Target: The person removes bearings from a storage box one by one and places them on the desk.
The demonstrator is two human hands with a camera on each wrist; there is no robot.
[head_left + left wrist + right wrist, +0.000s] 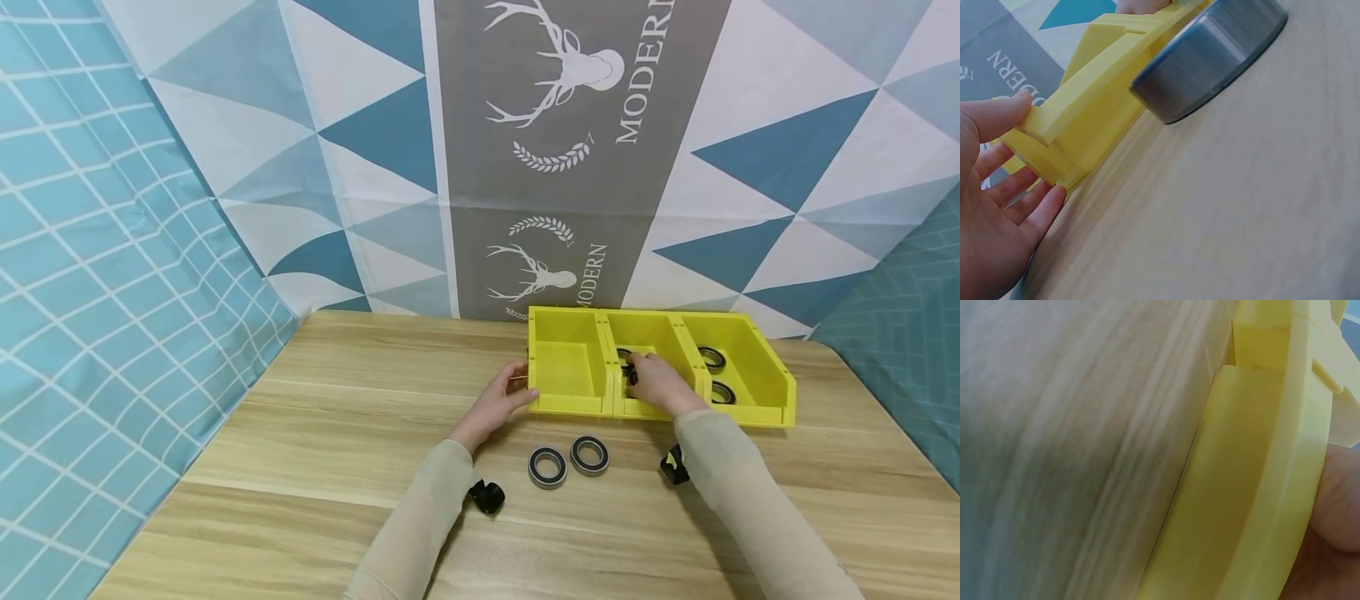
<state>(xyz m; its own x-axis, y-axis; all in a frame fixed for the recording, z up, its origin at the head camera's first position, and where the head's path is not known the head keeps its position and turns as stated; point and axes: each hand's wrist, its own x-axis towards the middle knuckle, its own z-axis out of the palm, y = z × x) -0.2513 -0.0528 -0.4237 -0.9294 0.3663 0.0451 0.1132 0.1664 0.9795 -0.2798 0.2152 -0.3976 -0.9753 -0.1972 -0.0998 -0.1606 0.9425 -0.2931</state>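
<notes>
A yellow bin unit (568, 406) with three compartments stands at the back of the table. My left hand (501, 396) holds its left end, thumb over the front corner and fingers against the outer side wall. My right hand (660, 383) reaches down into the middle compartment, its fingertips pinching a dark ring bearing (633, 378), partly hidden beneath them. Another bearing (623, 355) shows just beyond those fingers. In the right wrist view, the bin's front wall (1272, 506) hides most of that hand.
Two bearings, a left one (547, 467) and a right one (589, 456), lie on the wooden table (315, 433) before the bins. The right compartment holds an upper bearing (711, 358) and a lower bearing (722, 392). A patterned wall covering (375, 167) rises behind.
</notes>
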